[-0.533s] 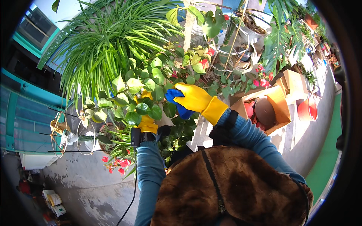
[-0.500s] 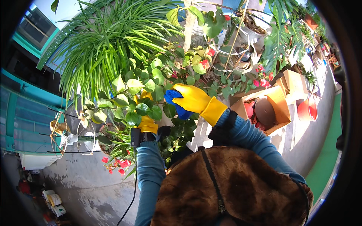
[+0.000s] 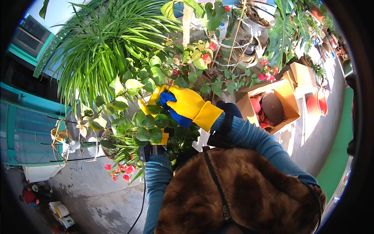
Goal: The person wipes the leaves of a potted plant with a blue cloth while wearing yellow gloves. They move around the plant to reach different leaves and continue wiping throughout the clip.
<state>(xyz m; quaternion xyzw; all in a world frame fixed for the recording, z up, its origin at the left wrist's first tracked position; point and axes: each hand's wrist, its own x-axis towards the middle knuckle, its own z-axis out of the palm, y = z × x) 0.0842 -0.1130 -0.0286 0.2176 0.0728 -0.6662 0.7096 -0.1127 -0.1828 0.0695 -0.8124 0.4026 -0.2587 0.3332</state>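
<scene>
My right hand (image 3: 190, 103), in a yellow rubber glove, is closed around a blue cloth (image 3: 180, 117). The cloth bulges out past the fingertips and hangs under the palm, against green leaves. Beside it is my left hand (image 3: 155, 95), also yellow-gloved, behind the leaves of a leafy plant (image 3: 144, 126). Some of its fingers show, stretched out and apart close to the cloth; leaves cover the palm. Broad green leaves lie in front of the left wrist, and pink-red flowers (image 3: 205, 58) grow on stems farther off.
A large spider-like grassy plant (image 3: 113, 50) spreads at the far left. To the right, a cardboard box (image 3: 290, 103) holds red and brown pots, with a red bucket (image 3: 317, 104) beside it. A black cable (image 3: 143, 195) trails from my left wrist. Thin black rods (image 3: 58, 160) stick out at left.
My right hand and the blue cloth have shifted slightly left and toward the left hand. The left hand's fingers now show more above the leaves. The whole view has moved a little.
</scene>
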